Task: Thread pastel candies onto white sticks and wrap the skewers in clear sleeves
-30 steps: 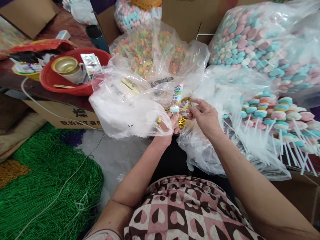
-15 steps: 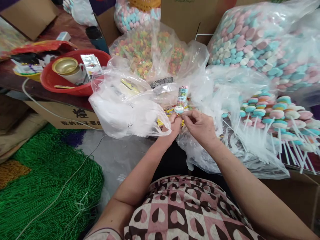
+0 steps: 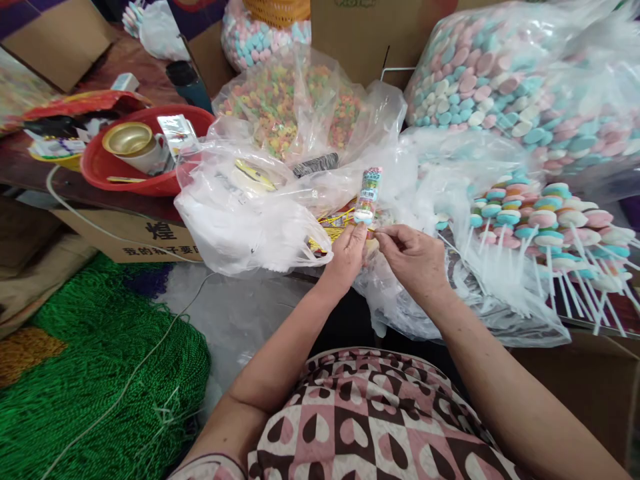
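My left hand (image 3: 349, 253) is closed around the lower end of a small clear packet of stacked pastel candies (image 3: 367, 195), which stands upright above my fingers. My right hand (image 3: 415, 257) sits just to the right of it, fingers pinched at the base of the packet, where a thin gold twist tie (image 3: 334, 225) seems to lie. Both hands hover over crumpled clear plastic bags (image 3: 250, 220). Candy lollipops on white sticks (image 3: 537, 227) lie in a bag just right of my right hand.
A red basin (image 3: 113, 170) with a gold-rimmed cup stands at the left. Big bags of pastel candies (image 3: 525, 87) and small multicoloured candies (image 3: 295, 107) fill the back. Green netting (image 3: 90, 380) lies low at the left. A cardboard box (image 3: 127, 237) sits under the table edge.
My right hand came in from the right to the base of the packet and now pinches there. The packet shifted slightly to the right and tilted a little.
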{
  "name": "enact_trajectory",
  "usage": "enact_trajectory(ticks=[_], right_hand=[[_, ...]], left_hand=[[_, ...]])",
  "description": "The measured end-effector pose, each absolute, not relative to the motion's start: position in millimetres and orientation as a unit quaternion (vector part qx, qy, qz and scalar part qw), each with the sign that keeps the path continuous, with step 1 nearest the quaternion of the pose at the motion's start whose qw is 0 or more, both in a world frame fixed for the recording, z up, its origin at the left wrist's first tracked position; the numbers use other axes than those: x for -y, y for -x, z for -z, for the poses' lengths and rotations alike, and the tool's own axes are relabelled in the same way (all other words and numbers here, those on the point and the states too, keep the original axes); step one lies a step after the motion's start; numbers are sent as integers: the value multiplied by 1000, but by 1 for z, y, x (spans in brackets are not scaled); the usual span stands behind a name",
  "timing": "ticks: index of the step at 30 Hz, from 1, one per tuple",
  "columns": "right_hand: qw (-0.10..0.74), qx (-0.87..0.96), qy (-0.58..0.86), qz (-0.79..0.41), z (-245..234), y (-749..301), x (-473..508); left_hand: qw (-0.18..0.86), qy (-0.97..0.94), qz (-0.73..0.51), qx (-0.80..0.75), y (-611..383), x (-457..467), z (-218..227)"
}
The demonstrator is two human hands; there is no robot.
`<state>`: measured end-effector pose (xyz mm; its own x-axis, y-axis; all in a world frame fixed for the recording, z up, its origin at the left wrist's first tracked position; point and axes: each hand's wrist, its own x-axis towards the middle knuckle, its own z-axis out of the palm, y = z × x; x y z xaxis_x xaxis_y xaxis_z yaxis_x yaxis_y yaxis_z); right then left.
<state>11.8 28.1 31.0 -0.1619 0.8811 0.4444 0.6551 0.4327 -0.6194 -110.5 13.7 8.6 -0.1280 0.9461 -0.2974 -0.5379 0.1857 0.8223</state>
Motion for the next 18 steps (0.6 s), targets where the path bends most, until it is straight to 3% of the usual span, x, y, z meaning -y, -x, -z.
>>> enact_trajectory(ticks=[4,9,12,18], right_hand=[[411,725,519,-189,-36,-16,-22],[480,569,508,-433,-35,-28,-18],[507,498,475,-519,-33,-35,-16],[451,482,408,-631,-42,-52,-10]], left_hand=[[617,-274,-591,-442,102,-9,-16],[687,-277,-566,-362,99,-4,-30],[753,-278,-521,-290,96,1,-36],[843,-232,-434,-217,90,15,-46]])
